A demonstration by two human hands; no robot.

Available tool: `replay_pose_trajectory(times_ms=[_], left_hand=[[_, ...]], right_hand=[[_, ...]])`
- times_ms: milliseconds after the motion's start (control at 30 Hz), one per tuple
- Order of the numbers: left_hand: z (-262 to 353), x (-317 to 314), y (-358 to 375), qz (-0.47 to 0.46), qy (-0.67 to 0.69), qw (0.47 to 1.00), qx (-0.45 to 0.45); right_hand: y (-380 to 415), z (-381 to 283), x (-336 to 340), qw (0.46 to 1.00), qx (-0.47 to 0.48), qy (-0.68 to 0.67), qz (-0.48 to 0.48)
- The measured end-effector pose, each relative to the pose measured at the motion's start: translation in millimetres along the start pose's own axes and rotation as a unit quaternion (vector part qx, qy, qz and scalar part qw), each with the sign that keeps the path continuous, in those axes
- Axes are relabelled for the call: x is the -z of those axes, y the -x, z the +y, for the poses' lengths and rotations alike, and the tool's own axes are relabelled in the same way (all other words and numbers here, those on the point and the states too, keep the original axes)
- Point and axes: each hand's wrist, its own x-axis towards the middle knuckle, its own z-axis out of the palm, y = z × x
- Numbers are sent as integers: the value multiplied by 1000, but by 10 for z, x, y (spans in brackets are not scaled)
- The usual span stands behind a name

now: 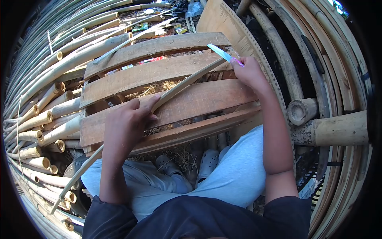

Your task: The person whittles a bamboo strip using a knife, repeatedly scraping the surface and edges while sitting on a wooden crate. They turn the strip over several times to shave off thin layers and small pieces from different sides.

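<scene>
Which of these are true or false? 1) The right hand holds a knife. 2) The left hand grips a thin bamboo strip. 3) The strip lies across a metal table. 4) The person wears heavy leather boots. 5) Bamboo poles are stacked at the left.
1) True: the right hand holds a knife with its blade at the bamboo strip.
2) True: the left hand has the strip in its grip.
3) False: the strip lies across a wooden pallet.
4) False: the feet are in grey clogs with holes.
5) True: cut bamboo poles are piled at the left, ends facing out.
</scene>
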Motion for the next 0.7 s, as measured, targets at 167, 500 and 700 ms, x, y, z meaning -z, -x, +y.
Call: replay_pose_trajectory(times_ms=[167,500,700], left_hand=[[23,-5,15,-6,-7,1000,11],[20,28,19,-13,17,1000,15],[16,50,24,-10,17,1000,15]], right_hand=[[-139,-33,-105,993,-33,75,81],[-124,-232,25,997,-37,29,68],[-201,-131,-97,995,-58,72,48]])
